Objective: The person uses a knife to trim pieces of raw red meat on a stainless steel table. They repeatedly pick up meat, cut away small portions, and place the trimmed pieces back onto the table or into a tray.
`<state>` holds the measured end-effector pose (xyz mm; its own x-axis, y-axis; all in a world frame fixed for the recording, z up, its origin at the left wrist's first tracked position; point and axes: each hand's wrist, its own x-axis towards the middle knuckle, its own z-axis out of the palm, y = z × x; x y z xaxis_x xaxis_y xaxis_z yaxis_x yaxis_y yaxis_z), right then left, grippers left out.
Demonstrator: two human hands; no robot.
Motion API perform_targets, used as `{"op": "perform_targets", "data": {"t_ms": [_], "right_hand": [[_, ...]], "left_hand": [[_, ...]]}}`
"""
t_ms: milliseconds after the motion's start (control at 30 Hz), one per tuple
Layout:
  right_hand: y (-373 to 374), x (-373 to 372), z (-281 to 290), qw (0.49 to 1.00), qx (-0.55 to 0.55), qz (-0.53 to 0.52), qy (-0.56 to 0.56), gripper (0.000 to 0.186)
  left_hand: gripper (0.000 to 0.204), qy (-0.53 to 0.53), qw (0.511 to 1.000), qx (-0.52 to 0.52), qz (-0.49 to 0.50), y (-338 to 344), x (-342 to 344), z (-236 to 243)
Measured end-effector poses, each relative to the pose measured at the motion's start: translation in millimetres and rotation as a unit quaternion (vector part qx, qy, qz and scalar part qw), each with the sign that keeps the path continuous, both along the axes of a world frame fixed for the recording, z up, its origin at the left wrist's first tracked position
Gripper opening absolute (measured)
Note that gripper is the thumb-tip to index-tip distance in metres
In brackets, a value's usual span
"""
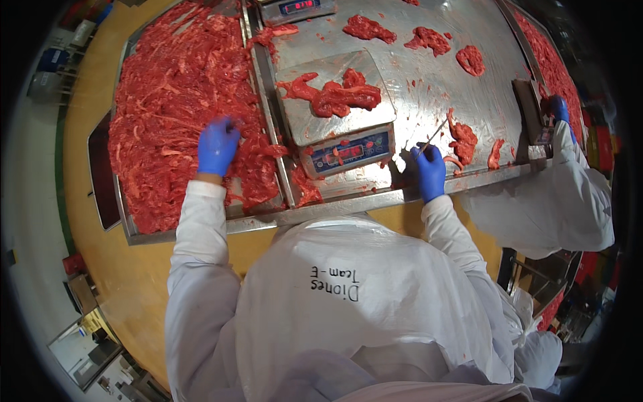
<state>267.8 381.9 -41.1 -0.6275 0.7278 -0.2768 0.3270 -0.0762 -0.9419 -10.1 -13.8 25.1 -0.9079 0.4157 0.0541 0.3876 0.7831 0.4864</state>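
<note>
My left hand (219, 149), in a blue glove, is over the big heap of raw red meat strips (181, 87) at the left. Its fingers bend down toward the meat and their tips are blurred, so any grip there is hidden. My right hand (429, 175), also blue-gloved, is closed around a knife (438, 132) near the table's front edge. The thin blade points away and to the right, beside a piece of meat (463, 141). Between my hands stands a digital scale (305, 128) with several meat pieces (338, 97) on its steel plate.
A raised metal divider (266, 100) separates the heap from the steel table (415, 84). Several meat pieces lie farther back, near a second scale (295, 8). At right, a co-worker's gloved hand (558, 108) is beside a dark box-shaped object (531, 110) and another meat heap (549, 53).
</note>
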Motion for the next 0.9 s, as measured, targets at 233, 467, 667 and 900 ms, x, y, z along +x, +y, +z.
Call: {"op": "perform_targets", "data": {"t_ms": [233, 467, 667, 900], "right_hand": [[-88.5, -75.3, 87.9, 0.91, -0.187, 0.37, 0.022, 0.034], [-63.2, -59.1, 67.5, 0.887, -0.236, 0.396, -0.036, 0.031], [-92.0, -101.2, 91.1, 0.916, -0.206, 0.344, 0.028, 0.03], [-77.0, -61.0, 64.3, 0.914, -0.188, 0.35, -0.074, 0.03]], "left_hand": [[0.021, 0.083, 0.982, 0.058, -0.16, 123.8, 2.9, 0.4], [0.024, 0.0, 0.975, 0.122, -0.186, 85.9, 44.0, 5.9], [0.029, 0.226, 0.935, 0.118, -0.245, 129.4, 1.3, 1.6], [0.019, 0.073, 0.972, 0.056, -0.216, 73.8, 38.1, 4.3]]}}
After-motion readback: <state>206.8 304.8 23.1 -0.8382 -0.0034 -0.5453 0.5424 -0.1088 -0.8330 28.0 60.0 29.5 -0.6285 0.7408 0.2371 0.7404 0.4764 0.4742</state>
